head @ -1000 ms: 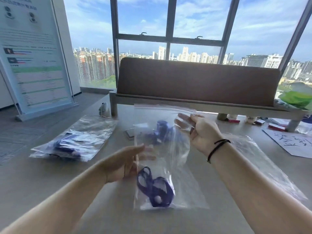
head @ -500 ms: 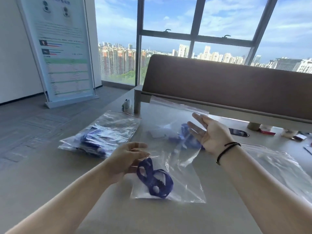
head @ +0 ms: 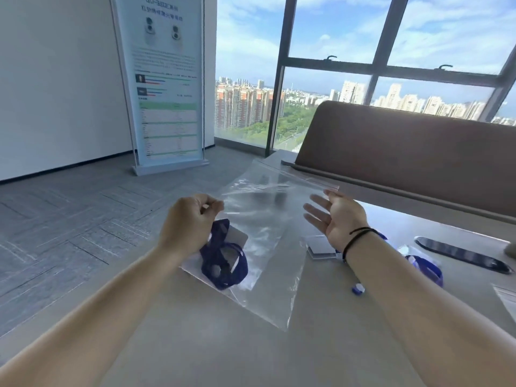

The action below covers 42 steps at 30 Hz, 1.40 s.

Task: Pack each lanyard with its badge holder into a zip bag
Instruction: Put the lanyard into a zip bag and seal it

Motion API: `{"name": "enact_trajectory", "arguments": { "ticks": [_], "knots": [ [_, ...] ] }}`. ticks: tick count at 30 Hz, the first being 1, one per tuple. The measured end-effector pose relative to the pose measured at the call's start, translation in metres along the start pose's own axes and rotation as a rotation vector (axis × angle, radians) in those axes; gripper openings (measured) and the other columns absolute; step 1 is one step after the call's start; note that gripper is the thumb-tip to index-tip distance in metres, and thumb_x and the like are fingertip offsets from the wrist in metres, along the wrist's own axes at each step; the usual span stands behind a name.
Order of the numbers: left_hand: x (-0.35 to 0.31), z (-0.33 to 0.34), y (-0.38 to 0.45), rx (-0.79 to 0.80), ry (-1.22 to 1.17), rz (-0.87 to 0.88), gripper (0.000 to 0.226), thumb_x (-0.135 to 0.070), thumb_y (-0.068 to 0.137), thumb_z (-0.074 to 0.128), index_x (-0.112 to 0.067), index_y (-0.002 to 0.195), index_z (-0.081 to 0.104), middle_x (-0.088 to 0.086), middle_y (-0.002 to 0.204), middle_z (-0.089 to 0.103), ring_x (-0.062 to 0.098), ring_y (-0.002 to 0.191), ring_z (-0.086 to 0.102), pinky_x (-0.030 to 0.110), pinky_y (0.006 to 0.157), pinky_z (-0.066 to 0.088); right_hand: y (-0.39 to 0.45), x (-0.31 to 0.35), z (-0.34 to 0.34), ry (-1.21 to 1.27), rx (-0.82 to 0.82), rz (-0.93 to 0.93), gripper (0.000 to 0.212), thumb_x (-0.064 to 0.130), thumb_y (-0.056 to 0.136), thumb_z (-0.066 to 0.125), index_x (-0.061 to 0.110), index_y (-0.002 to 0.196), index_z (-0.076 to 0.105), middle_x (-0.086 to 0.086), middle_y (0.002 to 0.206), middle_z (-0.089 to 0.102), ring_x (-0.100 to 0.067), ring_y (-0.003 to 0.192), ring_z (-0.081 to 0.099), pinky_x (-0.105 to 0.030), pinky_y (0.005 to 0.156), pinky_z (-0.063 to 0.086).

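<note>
Zip bag (head: 268, 247) held up at frame centre over the table (head: 212, 344), mouth toward upper right, bottom corner touching the table at lower centre. Left hand (head: 190, 224), centre-left, fingers curled together & pinching the bag's left edge. Right hand (head: 339, 219), centre-right, palm facing the bag, fingers straight & spread apart, fingertips at the zip strip; can't tell if it grips. Blue lanyard (head: 223, 261) w/ badge holder (head: 237, 238) bunched inside the bag, low left part, just under the left hand. Right of the bag on the table: loose holders (head: 321, 248), another lanyard (head: 427, 268) partly behind the right forearm, a dark flat strip (head: 460, 254). Banner stand (head: 164, 82) upper left.
</note>
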<state>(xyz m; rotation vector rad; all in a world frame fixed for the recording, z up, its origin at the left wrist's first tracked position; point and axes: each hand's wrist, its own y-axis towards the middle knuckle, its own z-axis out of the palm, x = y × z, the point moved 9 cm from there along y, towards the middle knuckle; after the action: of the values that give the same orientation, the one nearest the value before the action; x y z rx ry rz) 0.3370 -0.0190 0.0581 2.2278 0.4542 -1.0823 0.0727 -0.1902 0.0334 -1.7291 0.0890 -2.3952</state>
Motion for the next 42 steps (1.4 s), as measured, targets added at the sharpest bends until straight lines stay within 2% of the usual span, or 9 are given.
{"name": "enact_trajectory", "arguments": {
  "ticks": [4, 8, 17, 20, 22, 25, 28, 32, 42],
  "knots": [
    [0.010, -0.007, 0.030, 0.002, 0.155, 0.100, 0.016, -0.035, 0.098, 0.060, -0.025, 0.090, 0.070, -0.010, 0.066, 0.065, 0.006, 0.060, 0.059, 0.024, 0.058, 0.041, 0.023, -0.007, 0.032, -0.047, -0.003, 0.003, 0.018, 0.016, 0.106, 0.040, 0.016, 0.110, 0.058, -0.012, 0.102, 0.073, -0.035, 0.086, 0.075, -0.047, 0.073, 0.062],
    [0.029, 0.000, 0.058, 0.117, 0.356, 0.142, 0.021, -0.037, 0.100, 0.056, -0.021, 0.091, 0.067, -0.001, 0.067, 0.068, 0.017, 0.064, 0.064, 0.034, 0.069, 0.055, 0.048, -0.024, 0.052, -0.100, -0.030, 0.024, 0.020, 0.016, 0.106, 0.042, 0.014, 0.115, 0.060, -0.013, 0.094, 0.074, -0.030, 0.069, 0.071, -0.041, 0.058, 0.062],
    [0.094, 0.030, 0.083, 0.338, 0.551, -0.089, 0.034, -0.053, 0.098, 0.048, -0.024, 0.092, 0.062, 0.001, 0.092, 0.070, 0.024, 0.089, 0.066, 0.036, 0.080, 0.050, 0.090, -0.075, 0.063, -0.215, -0.105, 0.063, 0.020, 0.010, 0.103, 0.045, 0.009, 0.113, 0.062, -0.016, 0.077, 0.072, -0.025, 0.042, 0.063, -0.027, 0.038, 0.052],
    [0.085, 0.022, 0.077, 0.242, 0.766, -0.044, 0.048, -0.064, 0.099, 0.030, -0.028, 0.112, 0.059, 0.002, 0.110, 0.070, 0.028, 0.101, 0.065, 0.038, 0.082, 0.048, 0.098, -0.088, 0.061, -0.247, -0.106, 0.074, 0.016, 0.013, 0.102, 0.049, 0.009, 0.109, 0.062, -0.016, 0.080, 0.073, -0.026, 0.046, 0.063, -0.031, 0.044, 0.054],
    [0.071, 0.025, 0.070, 0.245, 0.784, 0.009, 0.049, -0.063, 0.100, 0.027, -0.031, 0.125, 0.054, 0.000, 0.125, 0.065, 0.026, 0.113, 0.062, 0.040, 0.089, 0.046, 0.105, -0.087, 0.057, -0.386, -0.150, 0.015, 0.025, 0.020, 0.098, 0.055, 0.006, 0.116, 0.064, -0.019, 0.095, 0.074, -0.031, 0.064, 0.070, -0.043, 0.068, 0.060],
    [0.054, 0.050, 0.049, 0.473, 0.672, 0.065, 0.052, -0.061, 0.100, 0.031, -0.038, 0.146, 0.039, -0.009, 0.152, 0.045, 0.019, 0.138, 0.045, 0.039, 0.109, 0.036, 0.086, -0.055, 0.062, -0.917, -0.282, -0.346, 0.049, 0.021, 0.093, 0.061, 0.002, 0.137, 0.052, -0.021, 0.136, 0.054, -0.036, 0.123, 0.054, -0.042, 0.107, 0.039],
    [0.055, 0.079, 0.027, 0.715, 0.756, 0.116, 0.061, -0.060, 0.102, 0.029, -0.038, 0.157, 0.017, -0.011, 0.167, 0.010, 0.013, 0.154, 0.008, 0.040, 0.124, 0.013, 0.029, -0.051, 0.111, -1.151, 0.019, -0.731, 0.051, 0.033, 0.094, 0.062, 0.014, 0.140, 0.051, -0.009, 0.152, 0.040, -0.026, 0.140, 0.035, -0.041, 0.115, 0.027],
    [0.073, 0.096, 0.018, 0.770, 0.798, 0.099, 0.066, -0.062, 0.099, 0.027, -0.035, 0.158, 0.013, -0.008, 0.168, 0.004, 0.013, 0.154, -0.002, 0.038, 0.125, 0.004, 0.006, -0.121, 0.130, -1.505, 0.477, -0.570, 0.059, 0.063, 0.095, 0.042, 0.039, 0.148, 0.037, 0.005, 0.165, 0.015, -0.019, 0.151, 0.016, -0.044, 0.123, 0.011],
    [0.070, 0.099, 0.018, 0.818, 0.932, 0.101, 0.066, -0.059, 0.098, 0.026, -0.036, 0.158, 0.010, -0.010, 0.168, 0.005, 0.013, 0.154, 0.001, 0.046, 0.124, -0.001, 0.000, -0.131, 0.120, -1.486, 0.501, -0.482, 0.057, 0.060, 0.099, 0.032, 0.038, 0.151, 0.031, 0.007, 0.164, 0.022, -0.013, 0.152, 0.013, -0.041, 0.124, 0.007]
  ]
}}
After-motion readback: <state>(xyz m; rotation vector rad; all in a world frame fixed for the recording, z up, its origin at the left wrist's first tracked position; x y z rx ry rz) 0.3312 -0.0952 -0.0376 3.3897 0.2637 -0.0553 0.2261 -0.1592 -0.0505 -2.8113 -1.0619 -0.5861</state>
